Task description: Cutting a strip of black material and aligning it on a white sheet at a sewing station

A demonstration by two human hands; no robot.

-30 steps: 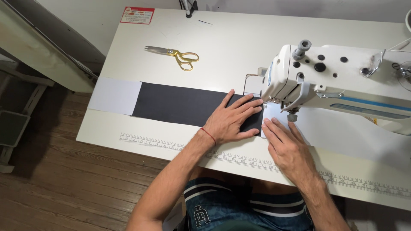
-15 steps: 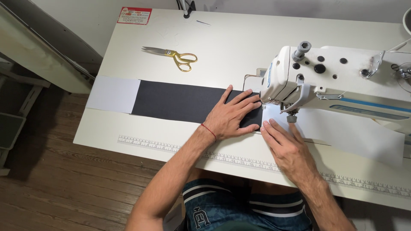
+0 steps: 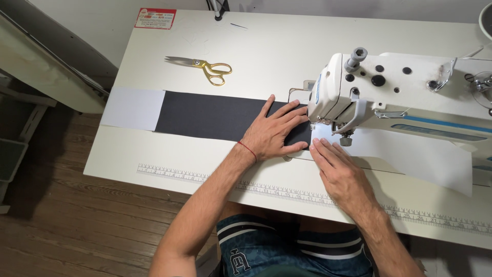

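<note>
- The left hand (image 3: 274,132) is laid flat, fingers spread, on the dark fabric strip (image 3: 215,117); no grip is closed, the palm only presses the cloth down on the desk (image 3: 154,154).
- The right hand (image 3: 342,173) is also held open and flat, its fingertips (image 3: 316,146) resting on the white sheet (image 3: 420,156) just below the presser foot (image 3: 342,134) of the white sewing machine (image 3: 405,92).
- The dark strip is stretched away to the left of the left hand, where its far end meets a white piece (image 3: 132,109); its near end lies under that hand's fingers, at the machine's head.
- The step in hand is judged to be the feeding of the strip under the needle, the cloth being steered by both flat hands.
- For the next move, even pressure from both palms and a straight line toward the foot are called for; the right fingertips are very near the needle area and should be kept clear of it.
- Gold-handled scissors (image 3: 205,66) lie well beyond the left hand, untouched; a printed ruler strip (image 3: 205,177) runs along the desk edge, under the left forearm.
</note>
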